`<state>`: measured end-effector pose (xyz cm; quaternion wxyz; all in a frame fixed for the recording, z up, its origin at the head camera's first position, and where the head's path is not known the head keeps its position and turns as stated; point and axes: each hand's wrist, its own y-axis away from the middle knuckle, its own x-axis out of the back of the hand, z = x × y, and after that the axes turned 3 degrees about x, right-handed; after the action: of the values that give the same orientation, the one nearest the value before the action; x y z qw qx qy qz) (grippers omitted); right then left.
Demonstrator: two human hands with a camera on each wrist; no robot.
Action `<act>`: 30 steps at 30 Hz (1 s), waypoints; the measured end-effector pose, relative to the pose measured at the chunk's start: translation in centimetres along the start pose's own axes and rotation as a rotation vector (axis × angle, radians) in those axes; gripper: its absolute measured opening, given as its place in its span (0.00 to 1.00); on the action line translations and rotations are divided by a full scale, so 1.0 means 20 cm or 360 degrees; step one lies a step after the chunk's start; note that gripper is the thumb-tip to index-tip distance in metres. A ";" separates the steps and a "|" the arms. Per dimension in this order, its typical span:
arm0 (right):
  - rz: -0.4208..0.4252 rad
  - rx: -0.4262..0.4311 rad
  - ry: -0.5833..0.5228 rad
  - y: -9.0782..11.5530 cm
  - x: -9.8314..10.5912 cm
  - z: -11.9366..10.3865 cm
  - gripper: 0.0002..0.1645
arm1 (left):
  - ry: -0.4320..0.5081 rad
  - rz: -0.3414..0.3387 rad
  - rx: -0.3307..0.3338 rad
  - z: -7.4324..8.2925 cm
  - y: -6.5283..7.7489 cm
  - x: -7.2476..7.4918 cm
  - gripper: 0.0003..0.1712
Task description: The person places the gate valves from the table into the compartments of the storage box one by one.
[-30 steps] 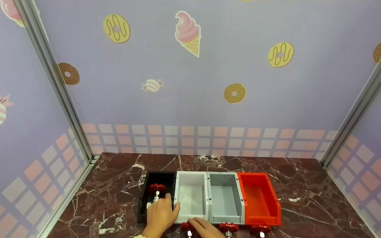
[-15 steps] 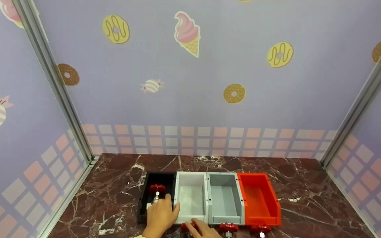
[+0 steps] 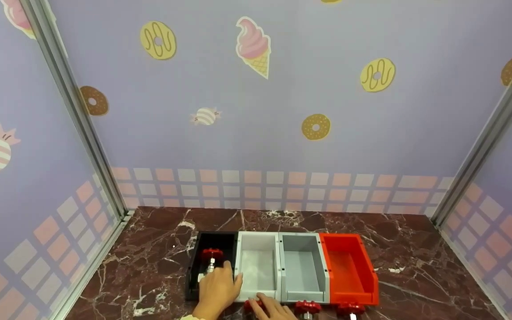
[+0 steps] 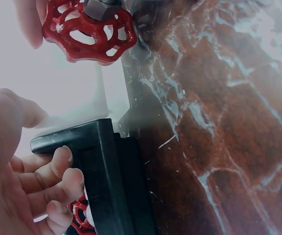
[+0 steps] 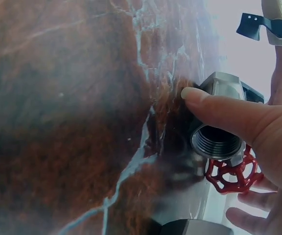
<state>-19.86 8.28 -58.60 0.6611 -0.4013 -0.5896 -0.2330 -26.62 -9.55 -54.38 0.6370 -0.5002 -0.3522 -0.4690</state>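
Held valve: at right hand [image 3: 274, 307], valve [image 5: 218, 151]; right and bodyward of left hand [image 3: 217, 286], front of white bin [image 3: 257, 281].
Valve axis: handwheel [image 4: 101, 39] toward bins, stem and body toward person.
Nearer hand: right, in contact; left just beside, farther forward.
Right hand: thumb across valve body, fingers bent by handwheel; looks like a grip.
Left hand: at front of black bin [image 3: 217, 240], thumb on white-bin side of shared wall, fingers loosely bent on black side; cannot tell if pressing or holding.
Black-bin valve: just ahead of left fingers, red wheel [image 3: 212, 254] away from person; contact unclear.
Second valve [image 3: 307, 306]: just right of right hand.
Third valve [image 3: 350, 308]: farther right.
Grey bin [image 3: 300, 266]: ahead and right of right hand; red bin [image 3: 345, 266] beyond it.
In the way: white bin's front wall ahead of right hand; left hand blocks the black bin's near end.
Tabletop: dark red marble [image 3: 158, 266], under everything.
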 end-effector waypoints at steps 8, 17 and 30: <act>0.0346 0.0077 0.0202 -0.02 -0.05 -0.01 0.30 | 0.0011 -0.0016 0.0017 0.01 0.00 0.02 0.22; 0.0492 0.0172 0.0265 -0.04 -0.06 0.02 0.23 | 0.0003 0.0015 0.0005 0.01 0.01 0.01 0.22; 0.0708 0.0141 0.0252 -0.04 -0.12 0.01 0.21 | 0.0012 0.0060 -0.0048 0.00 0.01 0.01 0.21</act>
<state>-21.04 7.71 -60.74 0.7572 -0.4724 -0.4427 -0.0862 -26.43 -9.53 -54.32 0.6394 -0.5144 -0.3334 -0.4641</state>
